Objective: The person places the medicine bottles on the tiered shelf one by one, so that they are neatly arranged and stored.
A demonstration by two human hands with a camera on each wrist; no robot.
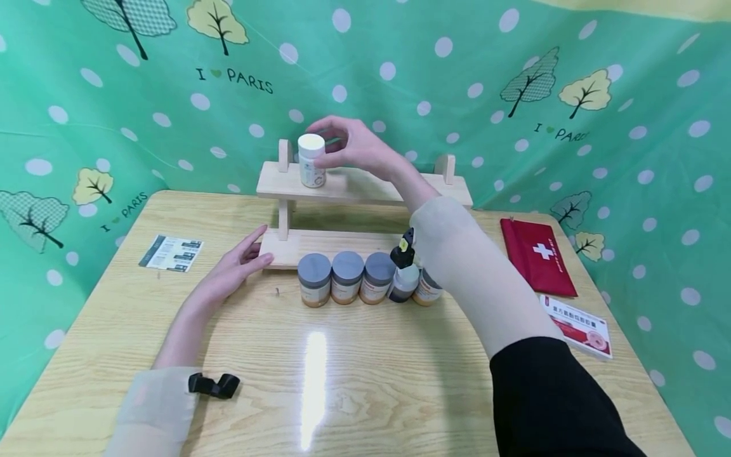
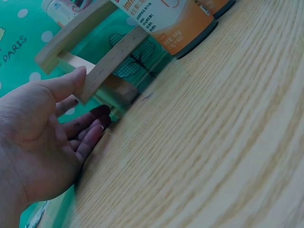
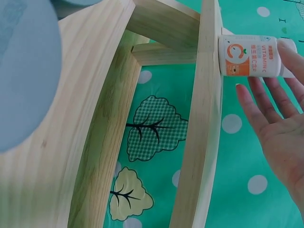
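Observation:
A small two-tier wooden shelf (image 1: pixel 365 184) stands at the back of the table. On the left end of its upper board is a white vitamin C bottle (image 1: pixel 311 166), upright with its base at the board. My right hand (image 1: pixel 362 147) holds this bottle near its cap, thumb in front and fingers behind, as the right wrist view also shows of the bottle (image 3: pixel 251 56). My left hand (image 1: pixel 237 266) grips the left end of the lower board, its thumb (image 2: pixel 71 83) at the front corner and its other fingers around the end near the table.
In front of the shelf stands a row of grey-lidded jars (image 1: pixel 347 277), with a white-capped bottle (image 1: pixel 404 282) among them, partly under my right forearm. To the right lie a red first-aid pouch (image 1: pixel 539 257) and a medicine box (image 1: pixel 577 327). A printed card (image 1: pixel 171 253) lies at left.

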